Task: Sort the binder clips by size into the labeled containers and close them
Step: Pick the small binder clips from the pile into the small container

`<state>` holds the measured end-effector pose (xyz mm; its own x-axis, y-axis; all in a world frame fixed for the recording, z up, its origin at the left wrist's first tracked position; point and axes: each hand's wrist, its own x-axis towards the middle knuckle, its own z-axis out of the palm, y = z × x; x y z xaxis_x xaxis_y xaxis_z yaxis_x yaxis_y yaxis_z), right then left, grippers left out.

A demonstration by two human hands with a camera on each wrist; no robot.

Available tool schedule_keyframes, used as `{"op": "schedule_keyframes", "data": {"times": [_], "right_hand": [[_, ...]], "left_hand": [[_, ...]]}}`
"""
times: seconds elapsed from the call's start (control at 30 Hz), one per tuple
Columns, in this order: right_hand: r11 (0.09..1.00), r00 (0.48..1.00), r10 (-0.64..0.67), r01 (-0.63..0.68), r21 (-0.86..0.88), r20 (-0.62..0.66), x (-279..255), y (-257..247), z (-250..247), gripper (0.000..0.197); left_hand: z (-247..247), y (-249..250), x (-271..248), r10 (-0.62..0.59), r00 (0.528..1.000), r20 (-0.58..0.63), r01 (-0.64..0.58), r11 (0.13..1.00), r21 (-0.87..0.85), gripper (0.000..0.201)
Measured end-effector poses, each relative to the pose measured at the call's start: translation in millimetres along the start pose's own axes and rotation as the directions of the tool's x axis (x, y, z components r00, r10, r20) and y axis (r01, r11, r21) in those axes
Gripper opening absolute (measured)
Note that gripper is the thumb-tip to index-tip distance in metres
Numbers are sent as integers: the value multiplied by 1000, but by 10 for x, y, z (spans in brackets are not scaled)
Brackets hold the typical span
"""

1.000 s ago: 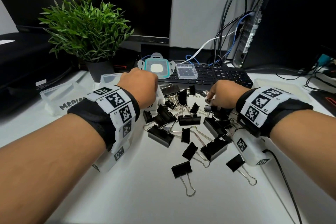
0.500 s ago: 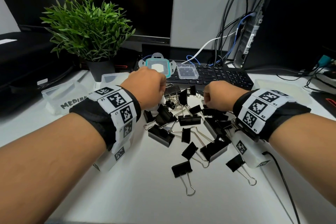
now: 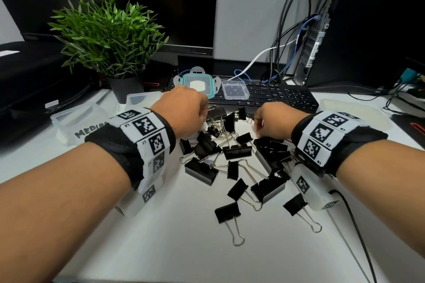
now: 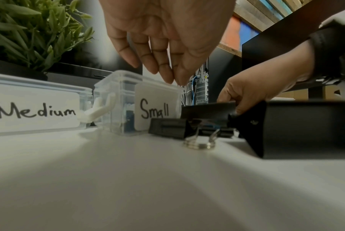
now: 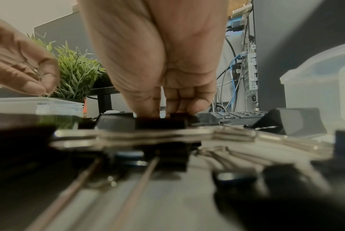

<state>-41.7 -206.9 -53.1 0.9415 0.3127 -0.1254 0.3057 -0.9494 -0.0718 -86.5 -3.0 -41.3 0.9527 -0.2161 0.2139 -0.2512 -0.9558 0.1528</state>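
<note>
Several black binder clips (image 3: 236, 151) of mixed sizes lie heaped mid-desk. My left hand (image 4: 175, 79) hovers over the clear container labelled Small (image 4: 140, 103), fingertips bunched at its rim. In the right wrist view a glint of wire shows between its thumb and fingers (image 5: 37, 71), so it seems to pinch a small clip. The Medium container (image 3: 78, 126) stands open to the left. My right hand (image 5: 163, 112) is curled down at the far side of the pile and pinches a small black clip (image 5: 161, 121). From the head view both hands (image 3: 184, 110) (image 3: 271, 119) look like fists.
A teal-rimmed lid (image 3: 197, 85) and a clear lid (image 3: 234, 91) rest on the black keyboard (image 3: 287, 99) behind the pile. A potted plant (image 3: 110, 37) stands back left. A translucent tub (image 3: 345, 108) sits at the right, with cables and a computer behind it.
My right hand's fingers, stretched into the pile a second ago, have curled under and drawn slightly left. The left hand has drifted a little to the right above the Small container.
</note>
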Motion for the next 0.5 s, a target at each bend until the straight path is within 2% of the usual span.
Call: {"op": "schedule_keyframes", "data": {"times": [0.1,0.23,0.33,0.5], "right_hand": [[999,999,39,-39,18,-4,-5,5,-9,17],[993,993,120,-120,16,13,19,41,-5,35],[991,990,132,-132,-9,58,29,54,6,28],[995,994,97,-96,-33,50,54,49,28,15]], "left_hand": [[1,1,0,10,1000,8,-10,1000,-13,12],[1,-5,-4,6,1000,12,-6,1000,-7,11],[-4,0,-9,5,1000,14,-5,1000,-4,11],[8,15,-15,11,1000,24,-10,1000,-13,10]]}}
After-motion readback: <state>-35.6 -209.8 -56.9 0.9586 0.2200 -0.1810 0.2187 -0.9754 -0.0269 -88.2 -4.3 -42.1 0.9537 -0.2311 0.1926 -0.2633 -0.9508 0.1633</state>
